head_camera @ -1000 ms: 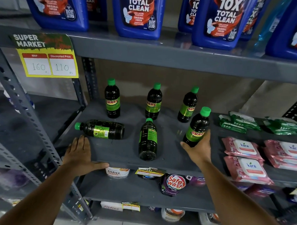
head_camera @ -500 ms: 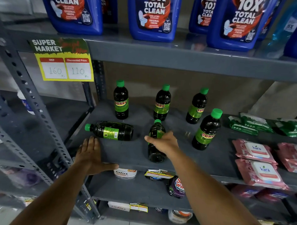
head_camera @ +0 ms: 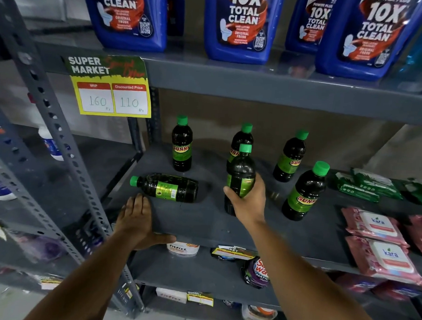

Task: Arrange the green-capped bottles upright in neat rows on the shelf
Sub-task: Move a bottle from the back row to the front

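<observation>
Fingers of the right hand (head_camera: 248, 205) wrap around a middle bottle (head_camera: 240, 175), which half a second ago lay flat on the grey shelf (head_camera: 202, 222) and now stands nearly upright, base low at 6 o'clock, green cap at 12. It hides part of the back-row centre bottle (head_camera: 242, 138). At 9 o'clock from it, one bottle (head_camera: 166, 187) lies on its side as before, cap pointing to 9. The left hand (head_camera: 137, 220) stays flat, fingers spread, on the shelf edge. Upright bottles stand unchanged at 11 (head_camera: 181, 146), 1 (head_camera: 290, 158) and 3 o'clock (head_camera: 305, 190).
</observation>
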Demonstrator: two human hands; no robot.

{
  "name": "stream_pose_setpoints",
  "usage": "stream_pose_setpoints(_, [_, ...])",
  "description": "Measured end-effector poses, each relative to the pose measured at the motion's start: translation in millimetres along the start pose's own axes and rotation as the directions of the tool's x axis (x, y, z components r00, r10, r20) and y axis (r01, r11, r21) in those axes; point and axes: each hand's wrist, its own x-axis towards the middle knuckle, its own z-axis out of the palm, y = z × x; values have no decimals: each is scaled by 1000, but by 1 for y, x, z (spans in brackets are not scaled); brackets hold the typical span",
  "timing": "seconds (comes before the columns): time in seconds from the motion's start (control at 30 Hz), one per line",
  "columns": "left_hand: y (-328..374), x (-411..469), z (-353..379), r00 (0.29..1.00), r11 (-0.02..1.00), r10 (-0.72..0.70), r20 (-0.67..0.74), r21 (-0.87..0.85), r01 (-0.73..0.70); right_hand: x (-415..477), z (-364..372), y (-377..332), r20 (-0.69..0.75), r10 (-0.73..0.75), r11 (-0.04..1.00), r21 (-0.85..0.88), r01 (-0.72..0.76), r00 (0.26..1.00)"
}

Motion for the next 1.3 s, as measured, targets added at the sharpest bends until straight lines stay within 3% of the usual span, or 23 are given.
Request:
stream_pose_setpoints(0.17, [-2, 1, 2, 1000, 1000, 4, 2, -6, -4, -13, -4, 19, 4, -45, 998, 50, 45, 999])
stream_pose_setpoints(0.3, [-1, 1, 2, 1000, 1000, 12, -3, 2, -12, -13, -1, 16, -81, -71, 993, -102, 63, 994])
stream_pose_setpoints(0.4, [-1, 0, 2, 1000, 1000, 12, -3, -1, -12, -12, 1, 10, -173, -24, 983, -182, -8, 985])
stream_pose_setpoints(0.5, [-1, -1, 1, 1000, 1000, 13, -4, -3, -13, -12, 3, 13, -110, 23, 996, -87, -33, 994])
stream_pose_setpoints(0.67, [-1, 0, 0, 1000, 1000, 16, 1, 5, -16, -14, 6, 18, -145, -16, 985, -170, -9, 989])
stream_pose_setpoints(0.8, [-1, -1, 1, 1000, 1000, 13, 7, 8, -13, -10, 5, 17, -30, 34, 996, -76, -36, 999])
stream_pose_setpoints(0.9, [-1, 0, 1, 1000, 1000, 13, 5, 6, -13, -7, 5, 18, -86, 38, 993, -105, -47, 996])
stream_pose_setpoints(1.03, [-1, -1, 0, 1000, 1000, 15, 10, 13, -15, -8, 8, 17, 42, 82, 993, -89, -78, 996])
stream_pose_setpoints(1.17, [-2, -1, 1, 1000, 1000, 20, -7, -1, -20, -10, 9, 18, -44, 61, 986, -154, -67, 997])
stream_pose_setpoints(1.3, [-2, -1, 2, 1000, 1000, 21, -15, -8, -21, -14, 9, 19, 22, 128, 989, -75, -126, 992])
